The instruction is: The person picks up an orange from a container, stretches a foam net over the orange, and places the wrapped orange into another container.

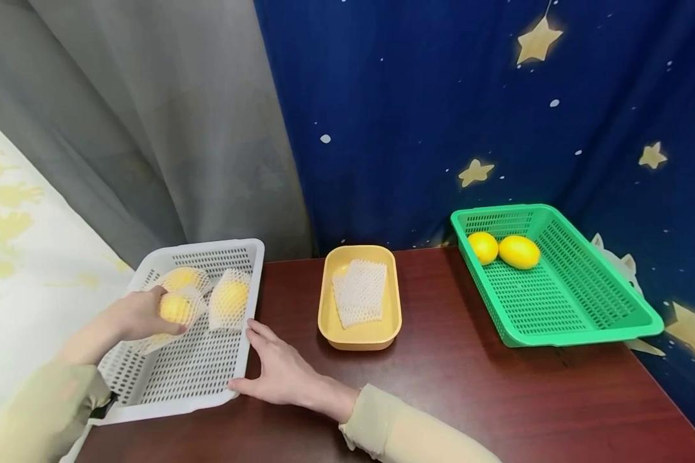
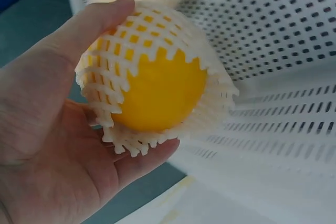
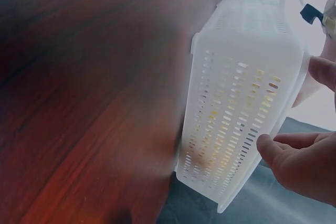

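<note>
My left hand (image 1: 139,315) is inside the white basket (image 1: 188,406), its thumb and fingers curved round a lemon in a foam net sleeve (image 2: 163,95). Bare yellow peel shows at the sleeve's open end. Another sleeved lemon (image 1: 181,278) lies just behind it, and one more sleeved lemon (image 1: 233,297) rests by the basket's right wall. Part of a further sleeve shows under the left hand. With spread fingers, my right hand (image 1: 286,370) touches the basket's right rim, thumb near the front corner. In the right wrist view its fingertips (image 3: 265,142) meet the slotted side wall.
A yellow tub (image 1: 359,339) with white foam net sleeves (image 1: 363,292) stands mid-table. Towards the right is a green basket (image 1: 579,335) holding two bare lemons (image 1: 519,252). Grey and blue star-patterned curtains (image 1: 394,128) hang behind the dark red table (image 1: 440,379).
</note>
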`<control>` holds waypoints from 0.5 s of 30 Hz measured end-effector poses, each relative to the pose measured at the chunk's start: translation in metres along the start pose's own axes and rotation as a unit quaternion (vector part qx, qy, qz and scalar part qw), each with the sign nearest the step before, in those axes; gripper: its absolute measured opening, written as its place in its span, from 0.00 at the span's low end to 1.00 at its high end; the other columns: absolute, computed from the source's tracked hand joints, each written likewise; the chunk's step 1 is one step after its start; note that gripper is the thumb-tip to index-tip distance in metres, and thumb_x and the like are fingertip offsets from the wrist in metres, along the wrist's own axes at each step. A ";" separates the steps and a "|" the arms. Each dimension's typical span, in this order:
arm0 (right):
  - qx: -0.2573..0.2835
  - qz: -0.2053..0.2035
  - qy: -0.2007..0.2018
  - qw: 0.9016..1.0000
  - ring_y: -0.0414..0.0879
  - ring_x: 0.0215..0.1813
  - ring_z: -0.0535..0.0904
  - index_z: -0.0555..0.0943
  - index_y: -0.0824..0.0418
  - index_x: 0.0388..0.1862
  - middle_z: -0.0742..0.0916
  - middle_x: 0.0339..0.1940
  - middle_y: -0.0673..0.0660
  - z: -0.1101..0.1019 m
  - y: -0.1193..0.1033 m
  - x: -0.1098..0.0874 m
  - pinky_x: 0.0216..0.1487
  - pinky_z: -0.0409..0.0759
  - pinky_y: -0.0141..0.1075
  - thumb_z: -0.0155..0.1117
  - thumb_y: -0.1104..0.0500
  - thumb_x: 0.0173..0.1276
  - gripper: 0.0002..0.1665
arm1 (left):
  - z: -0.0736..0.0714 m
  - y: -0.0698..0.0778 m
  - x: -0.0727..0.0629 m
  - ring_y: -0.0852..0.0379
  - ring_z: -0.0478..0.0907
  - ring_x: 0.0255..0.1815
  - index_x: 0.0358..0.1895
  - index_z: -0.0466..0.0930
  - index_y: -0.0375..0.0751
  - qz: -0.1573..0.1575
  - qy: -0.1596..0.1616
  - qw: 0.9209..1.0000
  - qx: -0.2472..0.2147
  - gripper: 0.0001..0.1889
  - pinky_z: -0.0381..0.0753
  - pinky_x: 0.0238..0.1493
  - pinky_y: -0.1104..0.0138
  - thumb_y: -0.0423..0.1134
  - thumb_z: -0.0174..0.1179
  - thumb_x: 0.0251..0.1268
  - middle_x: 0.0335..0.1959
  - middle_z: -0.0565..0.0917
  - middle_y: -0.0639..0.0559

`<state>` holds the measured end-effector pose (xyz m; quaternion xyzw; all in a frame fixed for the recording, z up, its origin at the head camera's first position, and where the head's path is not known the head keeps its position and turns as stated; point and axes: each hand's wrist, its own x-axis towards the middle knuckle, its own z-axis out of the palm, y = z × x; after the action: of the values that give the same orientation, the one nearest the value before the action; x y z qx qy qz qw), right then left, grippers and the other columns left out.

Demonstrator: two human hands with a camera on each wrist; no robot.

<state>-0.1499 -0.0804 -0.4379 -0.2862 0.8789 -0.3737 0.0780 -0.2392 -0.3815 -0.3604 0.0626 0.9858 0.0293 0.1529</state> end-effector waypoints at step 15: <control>-0.021 -0.001 -0.006 1.000 0.38 0.84 0.66 0.63 0.58 0.84 0.61 0.89 0.46 0.002 0.003 -0.001 0.75 0.74 0.28 0.69 0.35 0.70 0.52 | 0.016 0.009 0.031 0.20 0.79 0.55 0.65 0.62 0.12 -0.009 -0.043 0.996 0.072 0.55 0.82 0.56 0.37 0.55 0.79 0.49 0.55 0.77 0.15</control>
<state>-0.1499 -0.0800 -0.4414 -0.2910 0.8857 -0.3534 0.0767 -0.2630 -0.3679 -0.3846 0.0661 0.9784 -0.0456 0.1907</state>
